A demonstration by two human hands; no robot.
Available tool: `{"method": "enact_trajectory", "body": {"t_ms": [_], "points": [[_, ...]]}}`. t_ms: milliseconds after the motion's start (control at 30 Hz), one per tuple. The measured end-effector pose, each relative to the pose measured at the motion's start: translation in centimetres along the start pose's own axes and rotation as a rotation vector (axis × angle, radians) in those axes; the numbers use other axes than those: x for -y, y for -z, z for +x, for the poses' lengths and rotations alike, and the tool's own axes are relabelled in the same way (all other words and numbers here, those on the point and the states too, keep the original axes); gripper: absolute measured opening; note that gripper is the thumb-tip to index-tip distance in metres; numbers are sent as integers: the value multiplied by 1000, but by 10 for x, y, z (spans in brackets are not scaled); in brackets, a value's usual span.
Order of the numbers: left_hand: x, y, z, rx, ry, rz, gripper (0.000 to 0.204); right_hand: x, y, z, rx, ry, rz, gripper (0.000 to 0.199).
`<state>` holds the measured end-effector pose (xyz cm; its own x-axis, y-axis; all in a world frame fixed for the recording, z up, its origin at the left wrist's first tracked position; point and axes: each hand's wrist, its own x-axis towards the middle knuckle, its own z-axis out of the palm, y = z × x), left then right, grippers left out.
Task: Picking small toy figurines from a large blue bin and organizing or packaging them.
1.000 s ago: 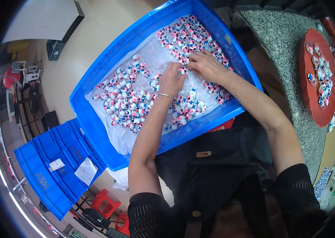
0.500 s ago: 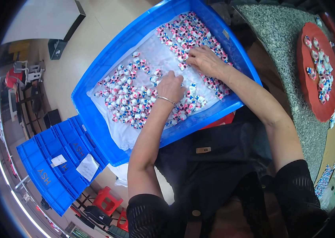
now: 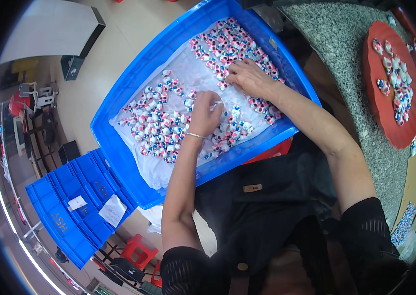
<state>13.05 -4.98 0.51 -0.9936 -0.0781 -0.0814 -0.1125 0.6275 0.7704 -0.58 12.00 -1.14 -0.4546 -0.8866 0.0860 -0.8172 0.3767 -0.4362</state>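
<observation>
A blue plastic crate [image 3: 141,56], lined with a white sheet [image 3: 188,69], holds many small white figurines [image 3: 156,125] with pink and blue patches. They lie in a left cluster and a far-right cluster [image 3: 227,42], with a bare strip of sheet between. My left hand [image 3: 204,114], with a bracelet at the wrist, is over the left cluster, thumb and fingers closed on a small whitish figurine [image 3: 216,104]. At the edge of the right cluster, my right hand [image 3: 249,78] has its fingers bent down among the figurines. Whatever its fingertips grip is hidden.
To the right, a speckled stone counter [image 3: 336,54] bears a red scalloped tray [image 3: 377,98] with figurines, and more figurines lie beyond it. Folded blue crates [image 3: 65,191] stand at the lower left, near a red stool [image 3: 139,250]. A grey-white table [image 3: 55,29] is at the far left.
My left hand has lifted and turned slightly, and a whitish figurine now shows between its fingers. My right hand stays at the edge of the right cluster. The whole view has shifted a little.
</observation>
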Motion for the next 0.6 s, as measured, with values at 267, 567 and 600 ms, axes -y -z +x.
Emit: {"method": "enact_trajectory", "body": {"t_ms": [267,567,600], "points": [[6,-14,14,84,86,-99,29,-1,-2,1,14,-4,8,20],[-18,-34,27,-9,-11,390,46,-6,-13,0,-110,46,2,14],[-18,-34,26,-35,-39,351,46,-6,-13,0,-104,46,0,14]]}}
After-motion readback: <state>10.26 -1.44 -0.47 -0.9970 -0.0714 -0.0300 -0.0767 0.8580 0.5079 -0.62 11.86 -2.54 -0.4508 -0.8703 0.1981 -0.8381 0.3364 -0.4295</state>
